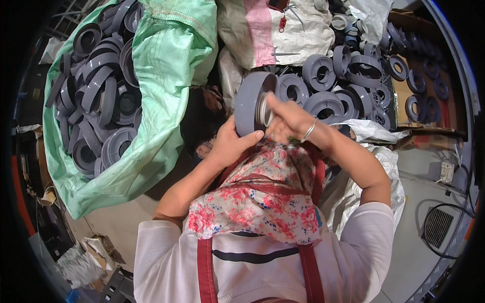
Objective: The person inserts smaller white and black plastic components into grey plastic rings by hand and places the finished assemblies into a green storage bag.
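In front of my chest, my left hand [233,145] holds a wide grey plastic ring part [247,103] on edge, its thumb along the lower rim. My right hand [292,121], a bracelet at its wrist, is curled against a whitish ridged collar [262,109] at the middle of the ring part. The thumb lies over the collar, while the other fingers are slightly smeared by motion. Something small and green shows below these fingers. Below the hands, a floral apron [252,202] covers my lap.
To the left, a pale green woven sack [166,65] bulges with grey ring parts [98,96]. More grey ring parts [323,106] lie ahead to the right, beside a cardboard box [404,108] holding smaller rings. A white-and-pink sack [288,38] stands ahead. A black cable [429,242] curves at right.
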`<state>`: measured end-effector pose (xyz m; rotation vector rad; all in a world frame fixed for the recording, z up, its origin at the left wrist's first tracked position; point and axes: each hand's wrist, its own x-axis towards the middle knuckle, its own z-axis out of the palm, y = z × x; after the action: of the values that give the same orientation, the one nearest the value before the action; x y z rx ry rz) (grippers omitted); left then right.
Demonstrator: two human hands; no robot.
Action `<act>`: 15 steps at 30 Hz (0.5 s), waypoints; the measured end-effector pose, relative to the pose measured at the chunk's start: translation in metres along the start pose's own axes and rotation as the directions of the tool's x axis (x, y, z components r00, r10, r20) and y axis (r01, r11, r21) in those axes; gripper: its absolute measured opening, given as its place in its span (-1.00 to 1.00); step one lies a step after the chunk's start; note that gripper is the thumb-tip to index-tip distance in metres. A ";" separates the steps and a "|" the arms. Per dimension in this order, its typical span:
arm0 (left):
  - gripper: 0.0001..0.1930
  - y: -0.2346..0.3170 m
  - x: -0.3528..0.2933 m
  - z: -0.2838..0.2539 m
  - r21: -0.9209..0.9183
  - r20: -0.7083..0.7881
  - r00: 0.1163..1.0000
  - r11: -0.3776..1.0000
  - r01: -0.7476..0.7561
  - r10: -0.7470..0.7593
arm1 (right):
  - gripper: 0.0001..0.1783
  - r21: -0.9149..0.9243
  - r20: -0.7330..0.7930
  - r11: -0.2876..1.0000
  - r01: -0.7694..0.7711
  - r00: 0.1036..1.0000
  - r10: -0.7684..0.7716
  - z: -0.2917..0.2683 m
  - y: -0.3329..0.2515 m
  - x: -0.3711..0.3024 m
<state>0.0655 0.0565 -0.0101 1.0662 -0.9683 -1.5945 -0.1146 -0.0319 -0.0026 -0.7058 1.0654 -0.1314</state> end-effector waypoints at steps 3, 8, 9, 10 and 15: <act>-0.47 0.062 -0.011 -0.010 0.543 0.085 0.884 0.722 -0.429 0.461 | -0.15 -0.466 0.067 0.879 0.105 0.994 -0.083 -0.021 -0.005 -0.002; -0.32 0.135 -0.006 -0.027 0.739 0.190 0.408 0.144 -0.658 0.893 | -0.22 -0.960 -0.280 0.150 -0.237 0.806 -0.521 -0.065 0.024 0.054; -0.30 0.137 -0.005 -0.019 0.699 0.170 0.429 0.198 -0.687 0.887 | -0.25 -0.964 -0.255 0.081 -0.251 0.809 -0.530 -0.076 0.039 0.071; -0.29 0.137 -0.002 -0.013 0.657 0.153 0.451 0.250 -0.711 0.879 | -0.28 -0.964 -0.230 0.013 -0.265 0.812 -0.536 -0.084 0.045 0.083; -0.52 0.096 0.010 -0.010 0.132 -0.022 0.999 0.990 0.052 -0.050 | -0.36 -0.977 -0.119 0.152 0.147 0.214 -0.969 -0.077 0.053 0.086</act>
<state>0.1003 0.0230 0.0747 1.2035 -1.0535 -1.5758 -0.1482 -0.0635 -0.1212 -2.3028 1.5957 -0.9113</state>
